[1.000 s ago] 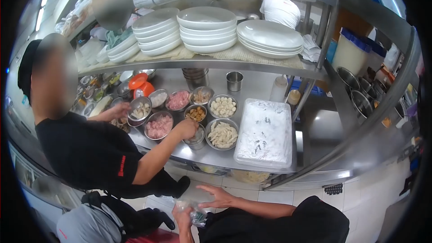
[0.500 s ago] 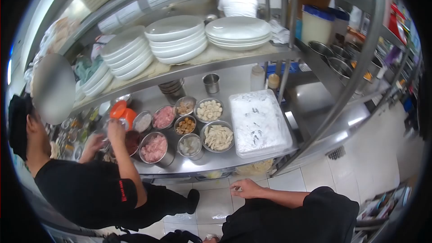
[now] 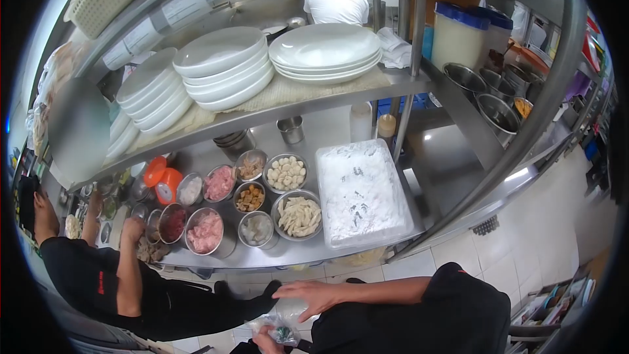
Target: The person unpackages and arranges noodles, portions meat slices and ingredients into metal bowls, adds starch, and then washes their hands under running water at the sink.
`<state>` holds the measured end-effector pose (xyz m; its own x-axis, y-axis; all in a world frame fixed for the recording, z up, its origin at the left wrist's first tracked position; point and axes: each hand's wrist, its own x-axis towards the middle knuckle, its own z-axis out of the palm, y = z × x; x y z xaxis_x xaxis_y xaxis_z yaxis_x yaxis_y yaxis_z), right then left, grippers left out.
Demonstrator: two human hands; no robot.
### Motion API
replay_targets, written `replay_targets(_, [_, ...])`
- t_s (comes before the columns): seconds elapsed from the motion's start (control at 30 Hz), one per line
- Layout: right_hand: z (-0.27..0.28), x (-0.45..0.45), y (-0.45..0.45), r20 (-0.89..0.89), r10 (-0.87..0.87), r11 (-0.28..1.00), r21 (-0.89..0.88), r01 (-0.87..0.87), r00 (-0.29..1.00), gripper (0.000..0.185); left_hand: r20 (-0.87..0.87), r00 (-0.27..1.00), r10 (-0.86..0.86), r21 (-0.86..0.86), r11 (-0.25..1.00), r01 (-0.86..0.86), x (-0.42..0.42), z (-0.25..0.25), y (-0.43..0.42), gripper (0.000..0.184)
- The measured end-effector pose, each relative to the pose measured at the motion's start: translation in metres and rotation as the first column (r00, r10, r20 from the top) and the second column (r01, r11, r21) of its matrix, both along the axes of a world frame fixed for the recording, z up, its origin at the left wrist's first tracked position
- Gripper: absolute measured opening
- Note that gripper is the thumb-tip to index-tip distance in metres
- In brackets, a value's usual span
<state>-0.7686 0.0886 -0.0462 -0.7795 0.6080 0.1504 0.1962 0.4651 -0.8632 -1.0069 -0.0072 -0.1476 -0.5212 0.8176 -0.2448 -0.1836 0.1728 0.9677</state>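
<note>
At the bottom of the head view, my left hand [image 3: 266, 340] is closed on a crumpled clear plastic bag [image 3: 286, 332], which has something small and greenish in it that I cannot make out. Above the bag is my right hand [image 3: 313, 295], its fingers stretched out and spread. Clear plastic shows just under the right fingers; whether they touch it, I cannot tell. Both hands are in front of the steel counter, below its edge.
Metal containers of pink meat [image 3: 204, 232], pale strips [image 3: 299, 216] and white balls [image 3: 286, 173] stand on the counter beside a tub of white powder [image 3: 362, 190]. Stacked plates [image 3: 226, 65] fill the shelf above. A co-worker [image 3: 98, 275] reaches over the counter at left; another person [image 3: 336, 1] stands behind.
My right hand has moved left and down, and its fingers have spread. My left hand has come into clearer view with the plastic bag. The co-worker has shifted left; an arm has lowered.
</note>
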Motion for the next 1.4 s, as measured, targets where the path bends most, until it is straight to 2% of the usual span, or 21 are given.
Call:
replay_targets(0.1, [-0.011,-0.006,0.015,-0.007,0.046,0.999,-0.017,-0.046,0.999,0.081,0.048,0.999,0.015,0.07,0.997,-0.018,0.022,0.025,0.02,0.029])
replay_targets(0.17, [-0.007,0.001,0.024,-0.031,0.064,0.997,-0.027,-0.065,0.997,0.087,-0.01,0.999,-0.043,0.087,0.995,0.044,0.034,0.047,0.026,0.029])
replay_targets(0.27, [0.016,0.018,0.027,-0.056,0.125,0.992,0.019,-0.124,0.991,0.103,0.279,0.96,0.03,-0.002,1.0,-0.031,0.061,0.083,0.029,0.024])
replay_targets(0.4, [0.019,0.021,0.022,-0.081,0.208,0.976,0.09,-0.2,0.975,0.124,0.331,0.941,0.07,-0.044,0.997,-0.059,0.088,0.091,0.037,0.024])
replay_targets(0.47, [0.019,0.02,0.021,-0.123,0.22,0.973,0.103,-0.208,0.968,0.126,0.348,0.937,-0.013,0.012,1.0,0.01,0.112,0.104,0.049,0.029])
replay_targets(0.5, [0.019,0.02,0.022,-0.145,0.202,0.979,0.046,-0.197,0.969,0.124,0.308,0.946,0.098,-0.125,0.99,-0.061,0.132,0.132,0.055,0.031])
replay_targets(0.53, [0.019,0.021,0.022,-0.166,0.181,0.983,-0.011,-0.185,0.969,0.122,0.309,0.946,0.103,-0.125,0.99,-0.067,0.13,0.12,0.057,0.031])
replay_targets(0.6, [0.014,0.02,0.022,-0.17,0.12,0.993,0.008,-0.12,0.978,0.115,0.363,0.93,-0.051,-0.005,0.998,0.057,0.119,0.087,0.062,0.034])
replay_targets(0.67, [0.016,0.022,0.024,-0.278,0.029,0.998,0.059,-0.013,0.96,0.108,0.386,0.921,-0.062,0.005,0.998,0.065,0.13,0.102,0.067,0.041])
replay_targets(0.73, [0.019,0.023,0.028,-0.306,0.014,1.0,0.025,-0.007,0.952,0.105,0.366,0.916,-0.167,0.144,0.982,0.122,0.141,0.118,0.07,0.042])
replay_targets(0.77, [0.021,0.024,0.03,-0.332,-0.006,1.0,-0.009,0.003,0.943,0.102,0.364,0.916,-0.167,0.142,0.982,0.123,0.146,0.123,0.072,0.042])
replay_targets(0.83, [0.03,0.031,0.032,-0.378,-0.036,0.999,-0.039,0.023,0.925,0.098,0.283,0.95,-0.135,0.209,0.975,0.076,0.155,0.132,0.074,0.059])
replay_targets(0.97, [0.03,0.031,0.037,-0.5,-0.109,0.994,-0.067,0.087,0.859,0.083,0.299,0.945,-0.13,0.207,0.976,0.069,0.166,0.151,0.076,0.079])
replay_targets(1.03, [0.032,0.033,0.038,-0.478,-0.15,0.988,-0.113,0.108,0.866,0.078,0.243,0.932,-0.269,0.362,0.917,0.17,0.168,0.148,0.072,0.09])
replay_targets(1.07, [0.033,0.034,0.039,-0.453,-0.189,0.979,-0.158,0.131,0.871,0.074,0.242,0.932,-0.27,0.36,0.917,0.171,0.168,0.145,0.071,0.09])
replay_targets(1.13, [0.023,0.03,0.042,-0.507,-0.184,0.977,-0.188,0.1,0.842,0.071,0.043,0.954,-0.295,0.462,0.853,0.243,0.167,0.139,0.07,0.1])
replay_targets(1.2, [0.027,0.03,0.041,-0.556,-0.175,0.975,-0.212,0.065,0.812,0.068,-0.003,0.965,-0.263,0.361,0.9,0.246,0.173,0.153,0.073,0.096])
replay_targets(1.23, [0.03,0.031,0.036,-0.511,-0.212,0.976,-0.162,0.149,0.833,0.068,-0.054,0.971,-0.233,0.255,0.937,0.239,0.175,0.158,0.074,0.092])
replay_targets(1.27, [0.033,0.032,0.033,-0.465,-0.252,0.968,-0.106,0.229,0.849,0.068,-0.051,0.972,-0.23,0.254,0.938,0.235,0.173,0.151,0.076,0.092])
replay_targets(1.33, [0.025,0.031,0.033,-0.429,-0.261,0.965,-0.105,0.239,0.865,0.069,0.218,0.952,-0.215,0.312,0.94,0.141,0.173,0.14,0.081,0.073])
replay_targets(1.4, [0.016,0.03,0.029,-0.392,-0.25,0.968,-0.12,0.22,0.885,0.07,0.218,0.957,-0.193,0.244,0.96,0.138,0.174,0.141,0.084,0.064])
